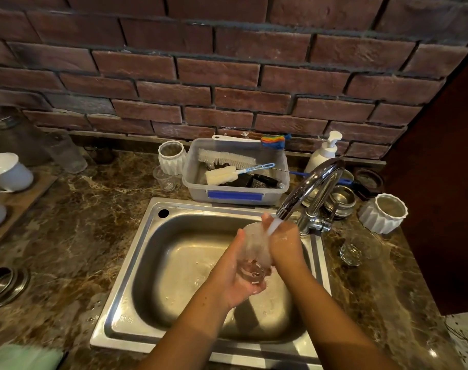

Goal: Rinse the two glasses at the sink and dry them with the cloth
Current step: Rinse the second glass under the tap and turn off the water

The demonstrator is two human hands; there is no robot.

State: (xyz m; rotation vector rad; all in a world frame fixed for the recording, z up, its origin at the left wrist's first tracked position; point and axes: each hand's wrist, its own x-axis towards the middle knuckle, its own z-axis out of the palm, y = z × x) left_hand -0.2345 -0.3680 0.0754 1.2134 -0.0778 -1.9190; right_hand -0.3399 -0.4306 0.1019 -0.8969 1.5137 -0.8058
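A clear glass [255, 249] is held over the steel sink [136, 263], tilted with its mouth toward the tap. Water streams from the chrome faucet [311, 186] onto it. My left hand [236, 273] cups the glass from below and the left, fingers curled round its base. My right hand [283, 243] grips its right side near the rim. A second clear glass [359, 248] lies on the counter right of the sink. A pale green cloth [21, 357] sits at the bottom left corner, blurred.
A plastic tub [235, 194] with brushes stands behind the sink, a soap pump [325, 153] beside it. White ribbed pots [383, 213] and metal bowls [339, 200] crowd the right counter. Glassware and white cups [8, 172] line the left. A dark cabinet [446, 182] rises on the right.
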